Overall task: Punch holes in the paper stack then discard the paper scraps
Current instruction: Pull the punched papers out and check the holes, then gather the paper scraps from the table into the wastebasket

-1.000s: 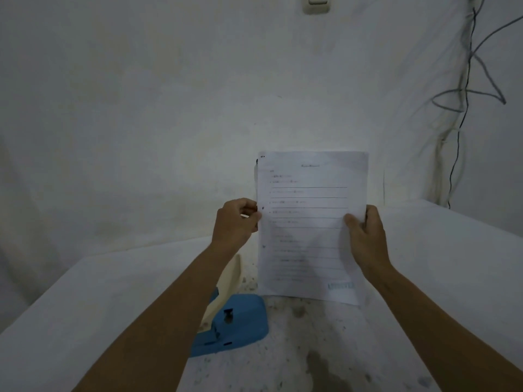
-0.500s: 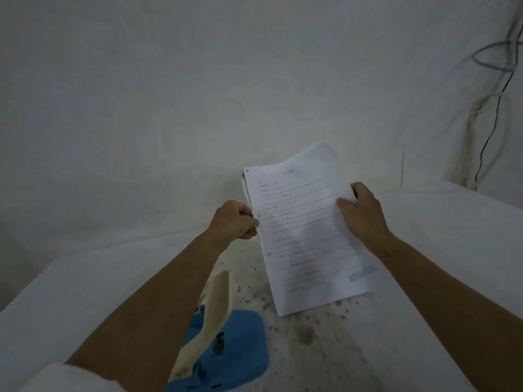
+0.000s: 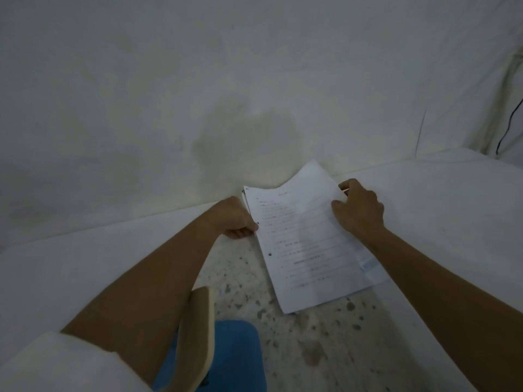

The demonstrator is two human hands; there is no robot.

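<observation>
Here both hands, left hand (image 3: 236,219) and right hand (image 3: 359,207), apparently grip the paper stack (image 3: 305,244).

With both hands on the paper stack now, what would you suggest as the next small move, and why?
Probably set the paper stack flat and let go. Punched holes already show along its left edge, both the left hand and right hand grip it, and the blue hole punch waits nearby to be emptied.

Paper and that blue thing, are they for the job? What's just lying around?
For the job:
paper stack, held by the left hand and right hand
blue hole punch with cream handle
paper scraps speckling the table

Just there:
black cable on the wall
</observation>
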